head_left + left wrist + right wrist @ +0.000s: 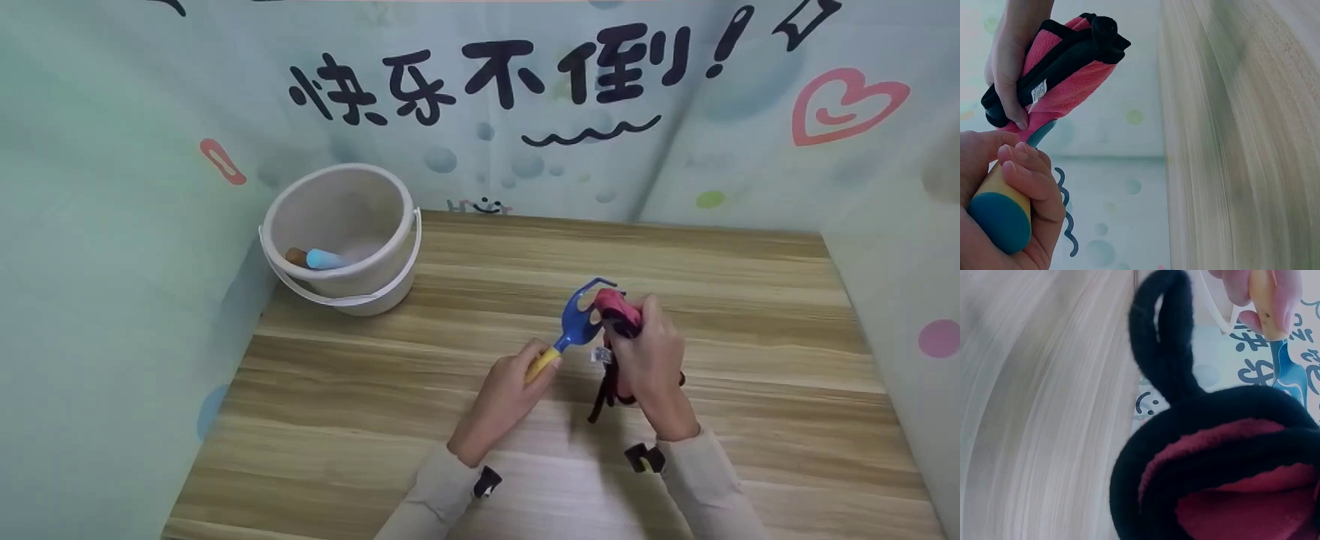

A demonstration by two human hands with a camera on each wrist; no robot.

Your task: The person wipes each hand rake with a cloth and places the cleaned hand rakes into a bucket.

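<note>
Plainly, we grip the blue-and-yellow fork [577, 328] in our left hand [510, 386] above the counter [337, 420], its long axis slanting, head pointing far right; our right hand [652, 356] clutches a pink-and-black cloth item [616, 307].

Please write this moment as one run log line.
left hand: grips yellow-handled blue rake | right hand: holds pink-black cloth at rake's head | bucket: at left, blue object, brown object inside

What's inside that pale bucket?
In the bucket, a light-blue rounded end and a brown one show. Its near wall hides the rest of both, and anything beneath them.
</note>
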